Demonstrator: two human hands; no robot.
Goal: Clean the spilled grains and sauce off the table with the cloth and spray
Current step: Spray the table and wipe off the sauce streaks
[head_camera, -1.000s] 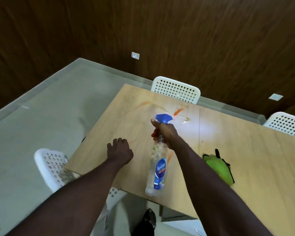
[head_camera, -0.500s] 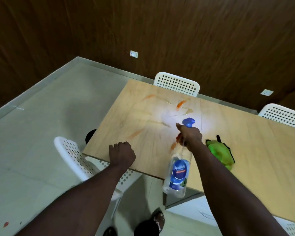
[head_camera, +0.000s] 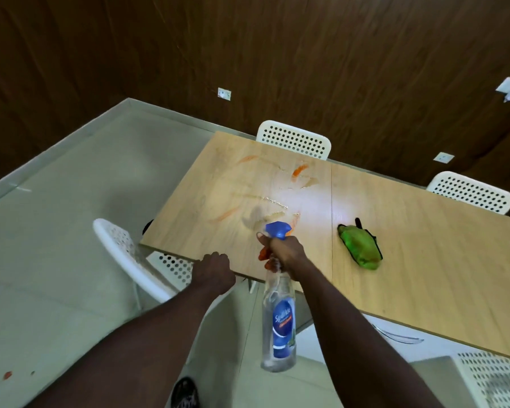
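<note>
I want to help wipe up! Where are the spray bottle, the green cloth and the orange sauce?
spray bottle (head_camera: 281, 323): head view, on its blue label.
green cloth (head_camera: 361, 248): head view, middle of the bundle.
orange sauce (head_camera: 298, 171): head view, on the brightest streak.

Table (head_camera: 424, 275): pale wood-grain top in two panels, running from the centre of the frame to the right edge.
Seam (head_camera: 331, 231): a straight line that splits the top just right of centre.
Sauce streaks (head_camera: 299, 171): orange smears scattered over the left panel, upper centre.
Wet trails (head_camera: 276, 202): glossy lines among the smears.
Green cloth (head_camera: 361, 248): crumpled on the right panel, just beside the seam, apart from the smears.
</note>
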